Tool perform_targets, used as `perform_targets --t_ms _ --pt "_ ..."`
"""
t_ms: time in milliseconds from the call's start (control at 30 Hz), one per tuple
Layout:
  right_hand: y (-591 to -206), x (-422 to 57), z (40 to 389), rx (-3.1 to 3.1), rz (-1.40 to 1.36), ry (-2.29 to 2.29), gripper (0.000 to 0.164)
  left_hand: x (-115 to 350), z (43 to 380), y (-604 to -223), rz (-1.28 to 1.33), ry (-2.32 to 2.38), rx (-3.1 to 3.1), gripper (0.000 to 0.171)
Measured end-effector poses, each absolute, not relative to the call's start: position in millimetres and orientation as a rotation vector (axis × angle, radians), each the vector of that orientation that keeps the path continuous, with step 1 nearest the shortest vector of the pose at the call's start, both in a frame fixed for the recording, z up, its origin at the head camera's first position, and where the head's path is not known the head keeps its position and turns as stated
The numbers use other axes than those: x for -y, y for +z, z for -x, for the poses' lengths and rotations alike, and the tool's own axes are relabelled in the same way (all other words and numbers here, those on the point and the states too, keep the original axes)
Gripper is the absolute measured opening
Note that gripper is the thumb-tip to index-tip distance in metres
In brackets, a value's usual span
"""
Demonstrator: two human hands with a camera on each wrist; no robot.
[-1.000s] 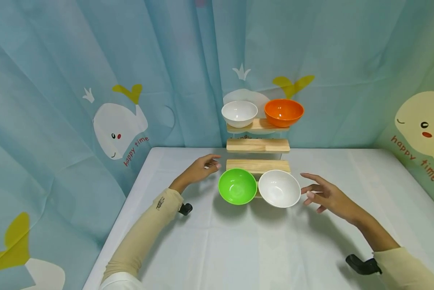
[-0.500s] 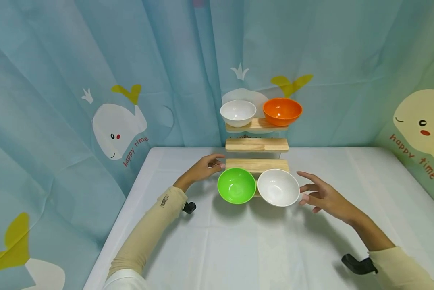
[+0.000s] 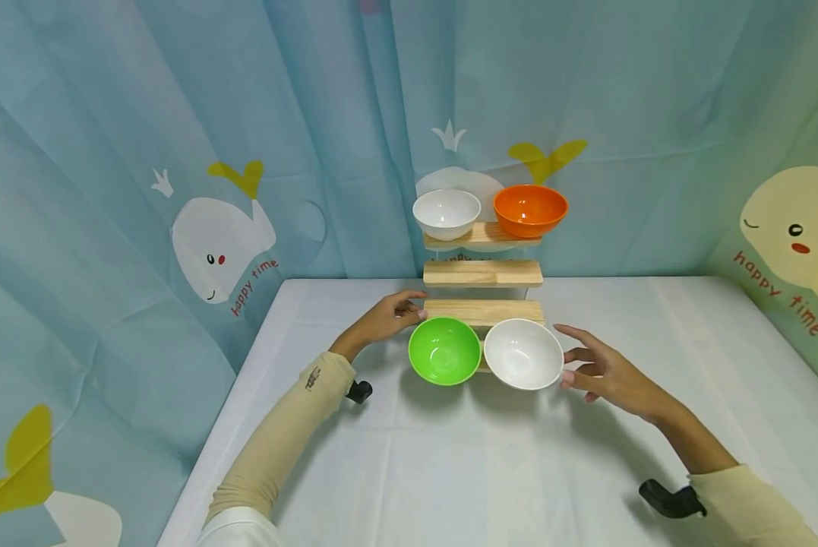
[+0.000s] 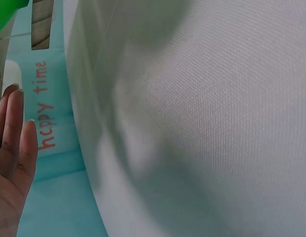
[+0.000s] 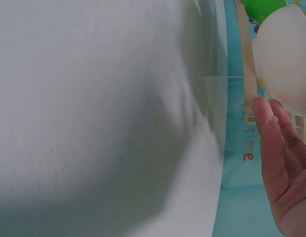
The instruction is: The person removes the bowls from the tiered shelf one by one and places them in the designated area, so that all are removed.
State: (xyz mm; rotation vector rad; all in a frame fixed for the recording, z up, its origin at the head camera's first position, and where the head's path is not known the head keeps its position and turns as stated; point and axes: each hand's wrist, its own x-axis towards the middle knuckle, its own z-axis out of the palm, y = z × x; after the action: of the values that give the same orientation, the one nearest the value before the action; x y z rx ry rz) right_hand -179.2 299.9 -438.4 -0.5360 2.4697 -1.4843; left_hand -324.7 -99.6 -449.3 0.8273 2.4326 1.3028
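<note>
A stepped wooden rack carries bowls on its top and bottom slats. On the bottom slat a green bowl sits to the left of a white bowl. My left hand is at the rack's left side, just behind the green bowl, fingers loosely bent and holding nothing. My right hand is spread beside the white bowl's right edge; whether a fingertip touches it I cannot tell. In the right wrist view, the fingers lie below the white bowl. The left wrist view shows the green bowl only at its corner.
Another white bowl and an orange bowl stand on the top slat. The rack stands near the back edge of a white-covered table. A blue curtain with printed whales hangs behind and to the left.
Both hands have drawn slightly inward, the left one rightward to the rack's side, the right one leftward to the white bowl. The bowls keep their places on the rack.
</note>
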Motion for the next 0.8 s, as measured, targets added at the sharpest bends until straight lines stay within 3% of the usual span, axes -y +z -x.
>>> perform_targets --t_ms 800 --pt "-442.8 -293.3 178.3 -2.486 0.524 -1.474 0.084 94.4 321.0 -444.1 -0.842 1.287 -2.419 0.046"
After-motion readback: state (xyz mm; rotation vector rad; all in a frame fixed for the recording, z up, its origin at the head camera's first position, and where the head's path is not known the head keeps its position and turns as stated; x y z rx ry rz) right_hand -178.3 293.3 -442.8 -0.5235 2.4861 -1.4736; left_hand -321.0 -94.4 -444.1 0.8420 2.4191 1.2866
